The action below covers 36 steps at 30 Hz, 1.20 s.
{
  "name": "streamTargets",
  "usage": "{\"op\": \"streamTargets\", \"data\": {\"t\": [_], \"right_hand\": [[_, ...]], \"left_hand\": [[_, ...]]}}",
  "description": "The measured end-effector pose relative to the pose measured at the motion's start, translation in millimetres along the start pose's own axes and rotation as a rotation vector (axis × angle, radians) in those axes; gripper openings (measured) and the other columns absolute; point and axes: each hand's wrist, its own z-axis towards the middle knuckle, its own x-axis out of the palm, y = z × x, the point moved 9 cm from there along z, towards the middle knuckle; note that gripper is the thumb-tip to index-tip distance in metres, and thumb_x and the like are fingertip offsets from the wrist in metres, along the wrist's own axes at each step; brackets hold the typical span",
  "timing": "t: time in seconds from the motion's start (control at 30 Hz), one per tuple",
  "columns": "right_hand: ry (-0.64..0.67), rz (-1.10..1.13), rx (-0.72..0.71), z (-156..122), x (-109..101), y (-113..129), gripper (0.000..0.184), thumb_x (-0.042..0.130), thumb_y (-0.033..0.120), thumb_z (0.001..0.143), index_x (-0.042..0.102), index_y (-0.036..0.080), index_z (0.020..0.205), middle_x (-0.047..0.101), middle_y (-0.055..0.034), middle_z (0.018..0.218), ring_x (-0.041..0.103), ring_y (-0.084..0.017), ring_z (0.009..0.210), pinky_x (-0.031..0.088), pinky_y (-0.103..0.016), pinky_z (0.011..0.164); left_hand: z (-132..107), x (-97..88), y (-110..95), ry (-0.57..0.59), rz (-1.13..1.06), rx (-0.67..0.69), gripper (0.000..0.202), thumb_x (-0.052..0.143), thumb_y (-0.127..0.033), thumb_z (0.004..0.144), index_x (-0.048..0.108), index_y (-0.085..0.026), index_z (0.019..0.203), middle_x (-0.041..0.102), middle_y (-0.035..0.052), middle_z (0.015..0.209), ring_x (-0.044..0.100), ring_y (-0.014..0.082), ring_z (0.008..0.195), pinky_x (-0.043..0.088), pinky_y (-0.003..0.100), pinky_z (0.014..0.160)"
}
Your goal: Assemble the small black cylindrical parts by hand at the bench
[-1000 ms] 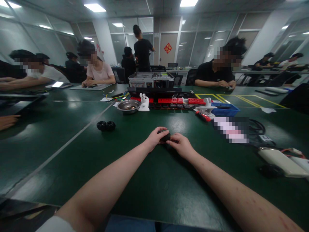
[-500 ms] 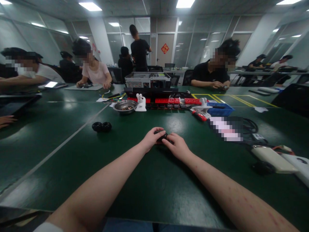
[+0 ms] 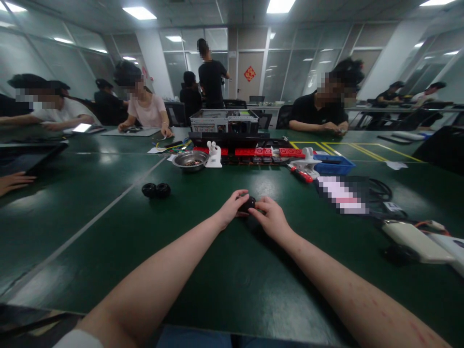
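Around a small black wheel (image 3: 248, 205) close my left hand's fingers (image 3: 231, 209), just above the green table, with the thumb on the near side. My right hand (image 3: 270, 215) is at the wheel's right side, thumb and forefinger pinched together against it; anything small between those fingertips is hidden. Two more black wheels (image 3: 156, 190) rest side by side on the table to the left. At the right lies a cream-coloured block-shaped device (image 3: 413, 240) with a black wheel (image 3: 401, 253) beside its lower edge.
Beyond my hands stand a metal bowl (image 3: 191, 161) with small parts, a white bracket (image 3: 213, 155), red strips (image 3: 250, 152) and an opened computer case (image 3: 224, 121). Right of them are a red-handled tool (image 3: 302, 175) and a blue bin (image 3: 334, 165). Several people sit around the table.
The camera view has shifted slightly, so the whole scene sits a little further right. More of the wheel's dark face shows between my hands, which stay together on it.
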Motion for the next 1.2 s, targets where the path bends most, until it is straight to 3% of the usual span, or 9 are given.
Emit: {"op": "streamTargets", "data": {"t": [0.1,0.2,0.33,0.43,0.63,0.8,1.0,1.1,1.2], "right_hand": [[-0.132,0.023,-0.024,1.0,-14.1,0.2,0.011,0.051,0.025,0.073,0.057,0.017,0.076,0.047,-0.0062,0.087,0.046,-0.018,0.086,0.037,-0.031,0.077],[-0.101,0.128,-0.011,4.2,-12.7,-6.0,0.011,0.047,0.024,0.074,0.055,0.017,0.077,0.047,-0.0080,0.099,0.044,-0.018,0.095,0.034,-0.033,0.085],[0.013,0.235,0.072,6.8,-0.7,-20.5,0.011,0.044,0.025,0.075,0.051,0.017,0.077,0.053,-0.0052,0.090,0.050,-0.016,0.086,0.040,-0.032,0.078],[0.048,0.255,0.162,6.3,4.1,-31.2,0.014,0.048,0.029,0.072,0.047,0.018,0.082,0.054,-0.0022,0.079,0.053,-0.014,0.073,0.044,-0.029,0.066],[0.083,0.166,0.067,4.3,3.0,-12.9,0.030,0.056,0.021,0.063,0.045,0.018,0.090,0.053,-0.0031,0.087,0.052,-0.015,0.080,0.043,-0.029,0.072],[0.115,0.204,-0.037,-1.3,11.0,6.1,0.038,0.051,0.015,0.066,0.043,0.020,0.104,0.052,-0.0053,0.101,0.050,-0.016,0.093,0.040,-0.032,0.082],[0.108,0.449,0.045,-7.9,23.7,6.5,0.060,0.058,0.021,0.065,0.029,0.021,0.117,0.048,-0.0080,0.106,0.052,-0.015,0.089,0.044,-0.032,0.078],[0.090,0.361,-0.019,-10.3,15.9,19.6,0.070,0.061,0.028,0.063,0.025,0.021,0.122,0.037,-0.0105,0.118,0.049,-0.017,0.095,0.041,-0.035,0.083],[0.074,0.250,-0.052,-10.1,4.9,25.3,0.060,0.054,0.033,0.069,0.027,0.021,0.122,0.034,-0.0099,0.120,0.047,-0.018,0.096,0.039,-0.036,0.084]], "left_hand": [[-0.6,5.0,-2.7,0.037,0.057,0.028,0.038,0.046,-0.041,0.072,0.041,-0.021,0.104,0.045,0.0073,0.105,0.049,0.0172,0.090,0.047,0.031,0.066],[-2.2,3.8,-13.4,-0.004,0.308,0.130,0.036,0.040,-0.041,0.076,0.045,-0.017,0.102,0.051,0.0075,0.101,0.049,0.0175,0.092,0.043,0.033,0.077],[-6.1,13.2,-23.8,0.039,0.756,0.270,0.035,0.033,-0.039,0.079,0.052,-0.018,0.100,0.056,0.0053,0.099,0.049,0.0183,0.095,0.034,0.034,0.087],[-6.9,18.6,-20.9,0.089,0.909,0.293,0.034,0.031,-0.036,0.080,0.054,-0.019,0.099,0.057,0.0045,0.101,0.047,0.0191,0.099,0.032,0.035,0.089],[-12.3,-0.7,-38.1,-0.136,0.720,0.395,0.036,0.036,-0.026,0.078,0.045,-0.014,0.111,0.050,0.0071,0.112,0.046,0.0140,0.102,0.033,0.027,0.089],[-26.0,11.8,-43.1,-0.007,0.850,0.308,0.036,0.041,-0.039,0.075,0.052,-0.019,0.103,0.059,0.0037,0.096,0.053,0.0164,0.088,0.040,0.028,0.078],[-40.6,10.9,-45.0,-0.065,0.884,0.241,0.040,0.043,-0.026,0.073,0.045,-0.019,0.113,0.054,0.0039,0.109,0.050,0.0155,0.096,0.037,0.026,0.084],[-50.4,3.9,-45.5,-0.075,0.911,0.217,0.038,0.040,-0.024,0.073,0.047,-0.021,0.111,0.054,0.0030,0.109,0.049,0.0158,0.097,0.036,0.027,0.085],[-67.4,-16.1,-48.7,-0.134,1.020,0.170,0.031,0.039,-0.028,0.074,0.054,-0.022,0.100,0.057,0.0024,0.101,0.051,0.0170,0.092,0.038,0.027,0.080]]}}
